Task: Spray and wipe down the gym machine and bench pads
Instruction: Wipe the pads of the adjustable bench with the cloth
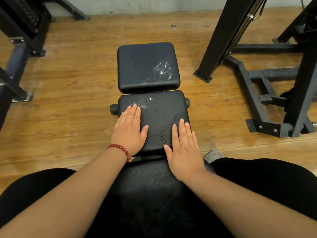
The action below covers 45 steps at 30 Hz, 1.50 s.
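Observation:
A black padded bench runs away from me in three sections. The far pad (pixel 147 66) carries a patch of white foamy spray near its right side. The middle pad (pixel 159 117) has droplets and a small wet patch at its far edge. My left hand (pixel 129 129), with a red bead bracelet at the wrist, lies flat on the middle pad's left side. My right hand (pixel 184 148) lies flat across the middle pad's near right corner and the near pad (pixel 145 194). Both hands hold nothing. No spray bottle or cloth is in view.
Black machine frames stand on the wood floor: a rack with braces at right (pixel 267 93) and another frame at left (pixel 15 54). My legs in black straddle the bench. A grey shoe (pixel 214 155) shows by my right hand. A wall runs along the back.

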Available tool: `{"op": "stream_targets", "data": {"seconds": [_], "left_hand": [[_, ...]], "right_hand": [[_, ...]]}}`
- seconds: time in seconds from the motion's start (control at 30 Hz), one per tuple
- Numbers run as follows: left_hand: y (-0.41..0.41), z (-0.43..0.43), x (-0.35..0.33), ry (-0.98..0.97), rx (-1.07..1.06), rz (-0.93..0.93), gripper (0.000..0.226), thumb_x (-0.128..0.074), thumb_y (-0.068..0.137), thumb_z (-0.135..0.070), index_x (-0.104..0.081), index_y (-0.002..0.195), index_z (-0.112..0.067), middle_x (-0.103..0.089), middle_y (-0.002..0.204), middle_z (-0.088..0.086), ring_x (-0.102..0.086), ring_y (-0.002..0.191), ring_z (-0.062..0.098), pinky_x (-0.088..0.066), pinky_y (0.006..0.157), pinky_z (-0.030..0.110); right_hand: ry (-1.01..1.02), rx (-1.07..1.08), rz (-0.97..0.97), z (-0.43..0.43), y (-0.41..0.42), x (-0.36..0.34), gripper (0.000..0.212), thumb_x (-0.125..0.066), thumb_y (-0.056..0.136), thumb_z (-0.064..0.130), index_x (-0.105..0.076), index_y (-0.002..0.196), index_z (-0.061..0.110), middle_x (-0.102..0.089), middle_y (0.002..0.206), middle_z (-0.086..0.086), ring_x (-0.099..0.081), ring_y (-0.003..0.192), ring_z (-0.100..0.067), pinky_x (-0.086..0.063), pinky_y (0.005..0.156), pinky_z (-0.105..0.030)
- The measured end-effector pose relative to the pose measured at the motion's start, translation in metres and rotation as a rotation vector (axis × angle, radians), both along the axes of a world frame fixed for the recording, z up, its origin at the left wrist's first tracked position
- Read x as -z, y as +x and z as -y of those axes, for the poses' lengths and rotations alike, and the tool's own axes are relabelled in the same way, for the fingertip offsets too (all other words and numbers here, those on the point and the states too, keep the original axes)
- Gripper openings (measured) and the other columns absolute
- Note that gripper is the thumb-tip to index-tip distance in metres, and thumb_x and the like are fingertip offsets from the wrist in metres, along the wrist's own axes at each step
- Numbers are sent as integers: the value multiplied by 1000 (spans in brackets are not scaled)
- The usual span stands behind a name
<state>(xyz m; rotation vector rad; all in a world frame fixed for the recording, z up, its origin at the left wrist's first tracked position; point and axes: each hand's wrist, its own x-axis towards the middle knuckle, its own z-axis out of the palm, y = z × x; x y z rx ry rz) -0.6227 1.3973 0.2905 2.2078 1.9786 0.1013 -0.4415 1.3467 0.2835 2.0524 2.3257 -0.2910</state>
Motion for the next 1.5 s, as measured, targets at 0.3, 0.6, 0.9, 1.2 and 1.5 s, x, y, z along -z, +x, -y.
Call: {"op": "stream_targets", "data": {"seconds": [0.3,0.6,0.9,1.2,1.5], "left_hand": [[-2,-7,13,-52,-21,-30,69,-22,101,-48,-8,155,-7,2,164,8,6,151,20,7,120,34],[0,-13,7,11,-54,13,73,-22,94,-49,-28,151,-3,-23,159,13,-17,148,26,-8,121,37],[5,-21,9,10,-37,-33,69,-28,100,-42,-5,155,-8,1,164,8,6,151,20,10,119,35],[6,-19,8,-25,-36,-62,69,-14,98,-46,-5,155,-9,2,164,7,6,150,19,11,118,34],[6,-22,12,-18,-41,-64,77,-5,90,-50,-6,156,-10,1,164,6,5,151,19,11,118,33]], "right_hand": [[-84,73,22,-50,-11,-2,68,-7,102,50,11,154,10,22,161,-13,19,149,-25,13,119,-39],[-63,36,33,-55,-10,-2,71,-4,100,54,8,155,11,18,162,-13,17,149,-25,16,116,-38],[-57,-69,61,-31,10,-4,79,-4,96,58,-16,155,8,-5,163,-16,-5,150,-27,-2,118,-40],[-105,-38,32,-81,-2,-5,75,-7,99,58,12,154,12,23,161,-11,21,148,-23,15,117,-37],[-30,-73,31,-71,4,0,83,3,91,63,-1,156,11,9,163,-13,12,150,-25,13,117,-37]]}}
